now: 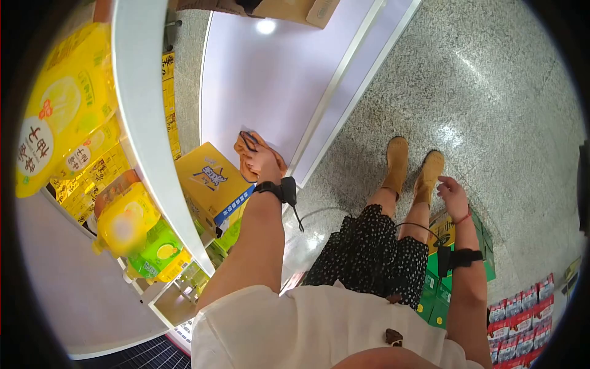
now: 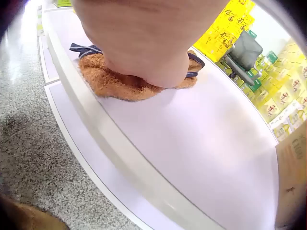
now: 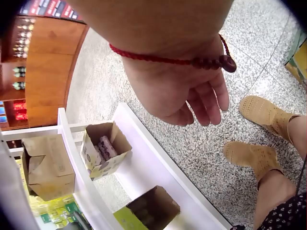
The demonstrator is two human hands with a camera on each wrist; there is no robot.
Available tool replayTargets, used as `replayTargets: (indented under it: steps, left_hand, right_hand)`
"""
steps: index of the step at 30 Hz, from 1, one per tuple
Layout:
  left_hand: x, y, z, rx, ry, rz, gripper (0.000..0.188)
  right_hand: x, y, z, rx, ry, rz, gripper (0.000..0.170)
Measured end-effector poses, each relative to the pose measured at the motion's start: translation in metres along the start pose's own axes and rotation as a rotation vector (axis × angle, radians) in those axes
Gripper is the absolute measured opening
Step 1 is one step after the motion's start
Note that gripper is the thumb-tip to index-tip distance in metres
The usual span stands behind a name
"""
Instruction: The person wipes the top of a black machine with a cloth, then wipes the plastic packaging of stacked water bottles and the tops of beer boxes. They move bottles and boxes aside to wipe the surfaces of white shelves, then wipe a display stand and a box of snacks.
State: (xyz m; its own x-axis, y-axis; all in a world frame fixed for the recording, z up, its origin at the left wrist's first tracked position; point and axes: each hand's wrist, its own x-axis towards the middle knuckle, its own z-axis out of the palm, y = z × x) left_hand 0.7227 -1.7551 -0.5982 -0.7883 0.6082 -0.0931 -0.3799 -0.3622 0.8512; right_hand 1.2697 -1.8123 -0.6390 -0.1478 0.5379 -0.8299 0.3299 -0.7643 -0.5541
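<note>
Head view: left hand (image 1: 263, 161) clamps brown cloth (image 2: 112, 85).
Sideways pushing could shift the nearby yellow box (image 1: 200, 167); right hand's (image 1: 453, 200) fingers hang loosely bent.

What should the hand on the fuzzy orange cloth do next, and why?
I think the left hand should slide the orange cloth gently forward on the white surface. Its fingers hold the cloth there, the yellow box is close beside it, and bare surface stretches ahead.

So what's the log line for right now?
left hand: holds orange cloth | right hand: empty, relaxed | cloth: bunched on white surface
</note>
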Motion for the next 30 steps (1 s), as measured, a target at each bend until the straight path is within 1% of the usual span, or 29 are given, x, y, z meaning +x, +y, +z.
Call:
replayTargets:
  steps: [3,4,5,6,7,8,9,10,11,12,13,14,15,17,19,20,21,23,24,25,26,27,29,30]
  left_hand:
    - [0.029,0.020,0.020,1.041,-0.020,-0.324,0.027]
    - [0.035,0.021,0.039,1.383,-0.028,-0.429,0.025]
    - [0.020,-0.005,0.128,1.323,0.282,-0.120,0.022]
    - [0.050,-0.019,0.136,1.319,0.276,-0.116,0.022]
    - [0.092,-0.032,0.143,1.480,0.083,-0.110,0.031]
    - [0.130,-0.052,0.149,1.636,-0.116,-0.103,0.051]
    - [0.158,-0.083,0.159,1.883,-0.341,0.381,0.056]
    - [0.177,-0.111,0.182,2.027,-0.503,0.408,0.059]
    - [0.180,-0.131,0.211,2.163,-0.672,0.431,0.061]
    - [0.149,-0.144,0.237,2.118,-0.509,0.467,0.059]
    - [0.120,-0.149,0.251,2.068,-0.348,0.497,0.059]
    - [0.121,-0.142,0.247,2.076,-0.417,0.488,0.059]
    - [0.123,-0.130,0.237,2.075,-0.405,0.481,0.059]
    - [0.131,-0.107,0.200,1.955,-0.568,0.565,0.058]
    - [0.134,-0.069,0.155,1.945,-0.423,0.654,0.055]
    - [0.140,-0.046,0.119,1.984,-0.349,0.649,0.048]
    - [0.131,-0.029,0.086,1.962,-0.145,0.566,0.039]
    - [0.084,0.012,0.048,1.890,0.029,0.216,0.042]
    - [0.059,0.029,0.042,2.132,0.022,0.287,0.048]
    - [0.038,0.039,0.038,2.294,0.052,0.297,0.046]
    - [0.022,0.037,0.037,2.159,0.287,0.050,0.047]
    - [0.022,0.036,0.040,2.161,0.288,0.046,0.047]
    - [0.027,0.032,0.057,1.809,0.482,-0.299,0.048]
    - [0.037,0.026,0.069,1.634,0.407,-0.184,0.018]
  right_hand:
    - [-0.004,-0.006,-0.004,0.000,-0.002,0.005,0.032]
    - [-0.005,-0.006,-0.007,0.000,-0.001,-0.001,0.032]
    - [-0.004,-0.003,-0.011,0.037,-0.005,0.036,0.033]
    - [-0.003,0.001,-0.012,0.076,-0.010,0.075,0.033]
    - [-0.002,0.007,-0.013,0.080,-0.007,0.073,0.033]
    - [0.001,0.014,-0.014,0.097,-0.004,0.084,0.033]
    - [0.005,0.021,-0.015,0.114,-0.003,0.095,0.033]
    - [0.009,0.028,-0.015,0.137,-0.021,0.098,0.033]
    - [0.012,0.027,-0.013,0.137,-0.023,0.098,0.033]
    - [0.014,0.021,-0.012,0.083,-0.019,0.125,0.032]
    - [0.016,0.016,-0.009,0.027,-0.015,0.154,0.031]
    - [0.018,0.013,-0.003,0.022,-0.019,0.155,0.031]
    - [0.021,0.009,0.003,0.026,-0.022,0.136,0.031]
    - [0.026,0.003,0.007,0.026,-0.013,0.121,0.031]
    - [0.030,-0.004,0.015,0.046,-0.031,0.038,0.031]
    - [0.033,-0.002,0.018,0.086,-0.041,0.047,0.032]
    - [0.034,-0.006,0.017,0.089,-0.044,0.044,0.032]
    - [0.031,-0.012,0.014,0.096,-0.046,0.065,0.032]
    - [0.031,-0.010,0.012,0.099,-0.044,0.067,0.032]
    - [0.031,-0.006,0.008,0.096,-0.061,0.083,0.032]
    - [0.030,-0.001,0.004,0.092,-0.080,0.101,0.032]
    - [0.028,0.004,0.001,0.090,-0.081,0.105,0.032]
    - [0.026,0.014,-0.006,0.162,-0.072,0.165,0.032]
    - [0.026,0.016,-0.010,0.161,-0.073,0.165,0.032]
